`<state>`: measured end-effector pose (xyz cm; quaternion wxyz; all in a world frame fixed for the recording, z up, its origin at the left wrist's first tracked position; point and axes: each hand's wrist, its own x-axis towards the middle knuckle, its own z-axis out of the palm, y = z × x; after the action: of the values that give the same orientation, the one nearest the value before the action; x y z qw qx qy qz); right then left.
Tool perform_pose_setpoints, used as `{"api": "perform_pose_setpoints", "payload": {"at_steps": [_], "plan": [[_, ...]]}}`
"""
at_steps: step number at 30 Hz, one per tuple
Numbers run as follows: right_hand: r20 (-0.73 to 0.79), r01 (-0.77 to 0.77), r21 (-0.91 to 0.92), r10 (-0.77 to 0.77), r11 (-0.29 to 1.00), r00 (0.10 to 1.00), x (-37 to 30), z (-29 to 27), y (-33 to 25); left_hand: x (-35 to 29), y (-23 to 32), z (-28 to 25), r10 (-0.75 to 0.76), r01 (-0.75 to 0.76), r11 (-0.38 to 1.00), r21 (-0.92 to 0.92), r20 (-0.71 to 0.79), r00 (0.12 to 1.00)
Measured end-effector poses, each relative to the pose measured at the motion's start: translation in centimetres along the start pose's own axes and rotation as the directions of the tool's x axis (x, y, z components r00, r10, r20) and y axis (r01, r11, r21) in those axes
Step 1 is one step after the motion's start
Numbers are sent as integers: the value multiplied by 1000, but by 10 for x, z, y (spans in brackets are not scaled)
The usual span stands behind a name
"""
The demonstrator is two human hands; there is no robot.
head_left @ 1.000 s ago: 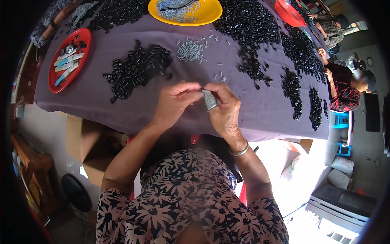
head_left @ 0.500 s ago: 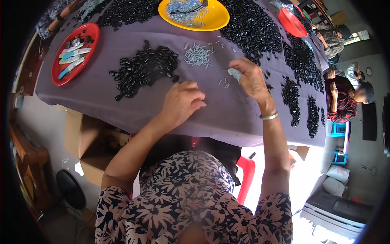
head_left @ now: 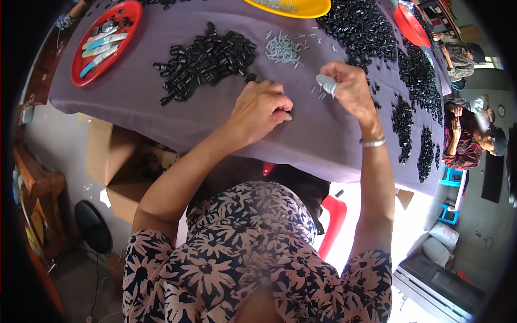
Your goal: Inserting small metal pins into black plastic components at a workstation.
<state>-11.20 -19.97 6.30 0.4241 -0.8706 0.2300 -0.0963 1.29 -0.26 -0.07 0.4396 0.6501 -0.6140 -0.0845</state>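
My left hand (head_left: 260, 112) rests low over the purple cloth with its fingers curled and thumb pressed to them; what they hold, if anything, is too small to make out. Beside its knuckles lies a loose heap of small black cylindrical pieces (head_left: 207, 62). My right hand (head_left: 353, 91) is closed, held over the cloth to the right, with a pale grey wrap or cover (head_left: 326, 84) showing at the thumb. A few loose pins lie just below it. Between the hands, farther off, is a small pile of silver pins (head_left: 283, 49).
A red tray (head_left: 78, 75) with blue-and-white handled tools stands at the far left. A yellow dish (head_left: 301, 12) holds more pins. Large spreads of black pieces (head_left: 361, 32) cover the right side, near a red bowl (head_left: 413, 31). Other people sit along the right. A cardboard box (head_left: 116, 188) stands below.
The whole view has shifted, so the table appears higher and farther right. My right hand has come slightly nearer to me; my left hand keeps nearly the same place beside the black heap.
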Motion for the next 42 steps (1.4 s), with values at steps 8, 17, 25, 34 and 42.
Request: {"api": "perform_pose_setpoints", "payload": {"at_steps": [8,17,25,34,42], "plan": [[-98,130,341,-102,931,990,-61,68,-2,-3,-1,2,1,-1,1000,8,-11,1000],[-136,157,187,-132,970,982,-61,74,-2,-4,-1,3,3,-3,1000,2,-31,1000],[-172,188,38,-179,981,969,-60,76,-12,-4,-1,2,-1,2,1000,3,-42,999],[-230,286,-87,-298,954,926,-62,81,-14,-2,0,4,34,-33,999,22,-51,998],[-235,248,-118,-270,962,934,-62,82,-17,-5,2,-3,-19,19,1000,7,9,1000]]}}
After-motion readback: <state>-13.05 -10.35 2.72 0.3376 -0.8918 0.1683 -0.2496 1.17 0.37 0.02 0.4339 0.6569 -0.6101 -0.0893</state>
